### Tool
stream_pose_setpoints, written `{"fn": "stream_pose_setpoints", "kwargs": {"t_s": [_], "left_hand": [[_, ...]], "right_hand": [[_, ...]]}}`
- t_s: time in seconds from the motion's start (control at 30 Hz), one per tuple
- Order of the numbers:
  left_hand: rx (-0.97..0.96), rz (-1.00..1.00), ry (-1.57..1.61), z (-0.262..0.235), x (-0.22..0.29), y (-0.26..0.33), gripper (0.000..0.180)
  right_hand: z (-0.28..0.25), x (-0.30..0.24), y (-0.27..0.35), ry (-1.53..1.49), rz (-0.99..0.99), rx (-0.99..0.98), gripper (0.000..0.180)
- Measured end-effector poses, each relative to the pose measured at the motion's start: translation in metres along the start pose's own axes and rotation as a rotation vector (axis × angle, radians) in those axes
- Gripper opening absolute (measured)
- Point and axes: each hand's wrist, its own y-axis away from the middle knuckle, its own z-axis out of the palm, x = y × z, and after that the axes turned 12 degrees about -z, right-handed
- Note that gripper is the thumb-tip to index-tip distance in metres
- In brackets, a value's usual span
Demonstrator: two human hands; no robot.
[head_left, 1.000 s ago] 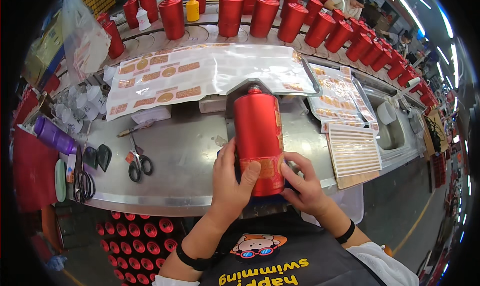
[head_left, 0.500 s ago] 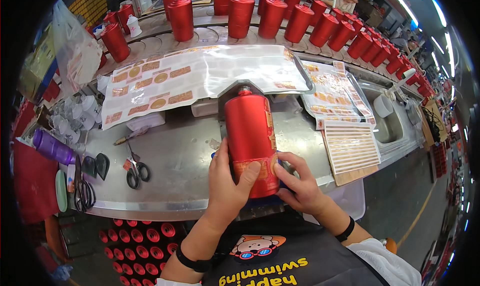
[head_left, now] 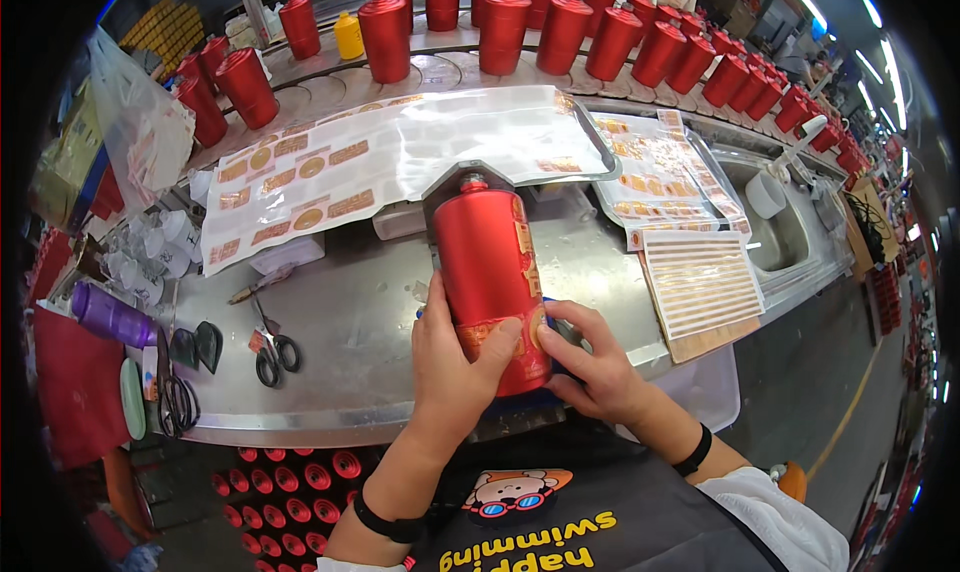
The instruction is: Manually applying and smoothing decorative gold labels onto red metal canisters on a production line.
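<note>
A glossy red bottle (head_left: pixel 485 262) with a narrow neck lies tilted toward me over the front edge of the steel worktable. Its lower part carries a gold and red decal band (head_left: pixel 482 338), and more gold decal runs up its right side. My left hand (head_left: pixel 450 357) is wrapped round the bottle's left side, its thumb pressed flat on the band. My right hand (head_left: pixel 590 362) grips the lower right side, thumb and fingertips on the decal there. Behind the bottle's neck, a dark angled bracket (head_left: pixel 440 187) shows. The bottle's underside is hidden.
Decal sheets (head_left: pixel 340 162) lie across the back, with a striped sheet (head_left: pixel 700 280) on a board at right. Scissors (head_left: pixel 274 354) and a purple bottle (head_left: pixel 110 314) are at left. Red bottles (head_left: pixel 505 32) line a conveyor (head_left: pixel 440 69). A sink (head_left: pixel 785 237) stands at right; another person is far back.
On the conveyor the red bottles have shifted to the right, and a yellow bottle has come into view. My view has moved slightly; both hands keep their hold on the bottle.
</note>
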Motion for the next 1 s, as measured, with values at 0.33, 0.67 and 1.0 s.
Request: {"fn": "stream_pose_setpoints", "kwargs": {"t_s": [0.33,0.67,1.0], "left_hand": [[-0.178,0.095,0.154,-0.016,-0.019,0.005,0.103],[-0.068,0.38,-0.662,-0.027,0.002,0.021,0.117],[-0.006,0.417,-0.586,-0.019,-0.002,0.021,0.116]], "right_hand": [[0.0,0.001,0.001,-0.018,0.002,0.002,0.07],[-0.014,0.004,-0.018,-0.212,0.341,0.114,0.054],[0.008,0.007,-0.049,-0.147,0.366,0.1,0.075]]}}
